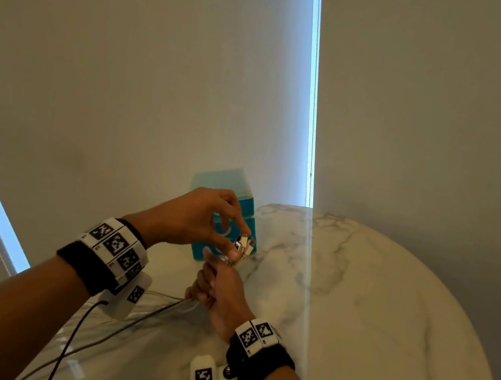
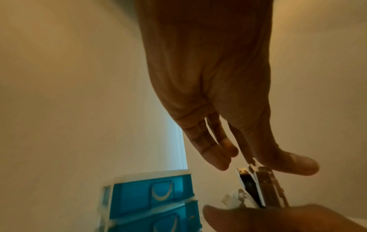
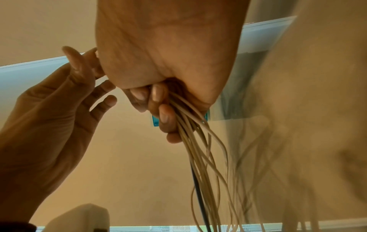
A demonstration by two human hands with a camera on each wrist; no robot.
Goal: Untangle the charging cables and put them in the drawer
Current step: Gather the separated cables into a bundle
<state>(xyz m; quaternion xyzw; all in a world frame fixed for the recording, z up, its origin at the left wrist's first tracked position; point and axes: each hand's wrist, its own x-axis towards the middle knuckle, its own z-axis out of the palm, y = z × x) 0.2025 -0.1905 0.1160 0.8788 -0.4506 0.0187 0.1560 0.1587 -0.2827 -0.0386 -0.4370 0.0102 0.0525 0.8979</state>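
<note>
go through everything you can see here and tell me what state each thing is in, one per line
Cables: bunched in the right hand's fist, loose ends hanging down.
Plugs: gathered together above the fist.
Drawers: the ones in view closed.
Left hand: fingertips pinching a plug.
Right hand: gripping the cables.

Pale beige cables [image 3: 200, 150], teal drawer unit [image 2: 151, 202], grey-veined white marble table [image 1: 388, 314]
</note>
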